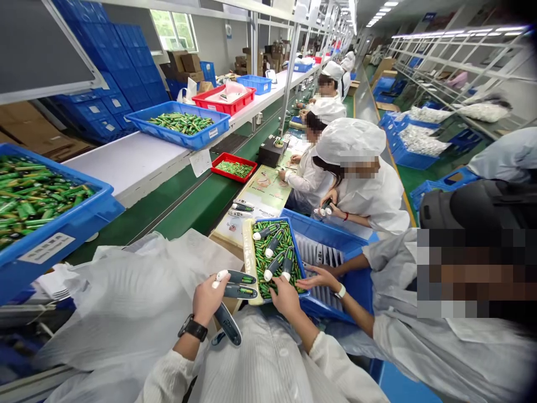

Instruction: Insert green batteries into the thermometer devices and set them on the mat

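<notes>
My left hand point(206, 299) is closed around several grey-and-white handheld devices point(241, 291); two have uncovered compartments with green batteries in them. Just right of them, a blue tray point(298, 246) with a pale padded left edge is full of loose green batteries point(262, 246). Several more grey devices point(274, 243) lie on top of the batteries. My right hand point(286, 299) reaches over the tray's near edge, fingers curled down among the batteries; its fingertips are partly hidden, so what they pinch does not show.
A co-worker's hands point(321, 278) are close on the right, above a blue crate point(352, 291) of white parts. Another person holds dark devices point(325, 207) beyond. A red battery tray point(213, 168) and a large blue battery bin point(100, 196) stand left.
</notes>
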`<state>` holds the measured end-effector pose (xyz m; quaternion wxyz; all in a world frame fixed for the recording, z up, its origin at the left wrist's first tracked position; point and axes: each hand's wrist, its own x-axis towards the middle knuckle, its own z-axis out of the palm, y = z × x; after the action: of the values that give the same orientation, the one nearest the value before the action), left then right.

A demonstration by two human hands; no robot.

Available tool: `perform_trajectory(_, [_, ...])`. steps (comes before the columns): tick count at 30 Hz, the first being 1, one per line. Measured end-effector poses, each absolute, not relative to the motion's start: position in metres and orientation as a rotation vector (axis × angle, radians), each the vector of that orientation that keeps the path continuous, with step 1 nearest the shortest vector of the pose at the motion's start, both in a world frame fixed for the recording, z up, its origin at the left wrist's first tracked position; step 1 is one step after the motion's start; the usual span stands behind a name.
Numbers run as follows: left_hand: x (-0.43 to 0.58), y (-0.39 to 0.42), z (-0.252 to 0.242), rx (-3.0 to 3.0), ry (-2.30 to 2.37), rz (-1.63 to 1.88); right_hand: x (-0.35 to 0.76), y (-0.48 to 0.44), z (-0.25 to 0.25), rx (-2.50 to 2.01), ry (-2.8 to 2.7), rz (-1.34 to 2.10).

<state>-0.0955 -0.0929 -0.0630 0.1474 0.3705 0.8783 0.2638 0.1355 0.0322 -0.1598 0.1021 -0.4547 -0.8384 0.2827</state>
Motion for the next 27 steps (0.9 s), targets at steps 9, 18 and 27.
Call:
perform_trajectory(9, [-0.095,-0.09,-0.065,1.044,2.488,0.798,0.123,0.042,-0.157,-1.427,-2.582,0.81])
perform_trajectory(18, [-0.089,-0.088,-0.052,1.1,2.482,0.764,0.143,0.017,-0.123,-0.946,-2.067,1.09])
perform_trajectory(27, [-0.077,-0.071,-0.03,1.248,2.181,0.82,0.123,-0.002,-0.061,-0.461,-2.114,1.067])
